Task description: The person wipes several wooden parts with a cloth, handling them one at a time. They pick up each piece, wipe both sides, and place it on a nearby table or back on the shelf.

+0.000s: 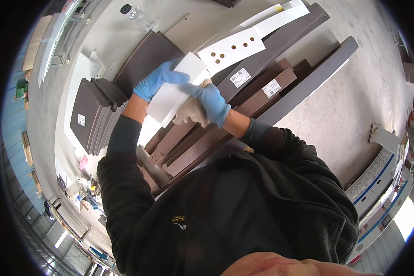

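In a blue glove, my left hand [162, 80] grips a small white panel [164, 102] by its far left side, fingers over the top. The panel is held tilted above the stacked boards. My right hand [211, 102], also blue-gloved, is closed on a crumpled beige cloth [192, 112] at the panel's right edge. Part of the cloth hangs below my fingers. Just beyond the panel lies a long white piece with several round brown holes [234, 49]. Whether it touches the held panel I cannot tell.
Dark brown boards [257, 89] with white labels lie beneath and to the right. Another stack of dark panels [89, 115] stands at the left, beside a large dark board [145, 57]. A clear bottle [135, 14] with a dark cap lies at the far left. A machine [377, 184] stands at right.
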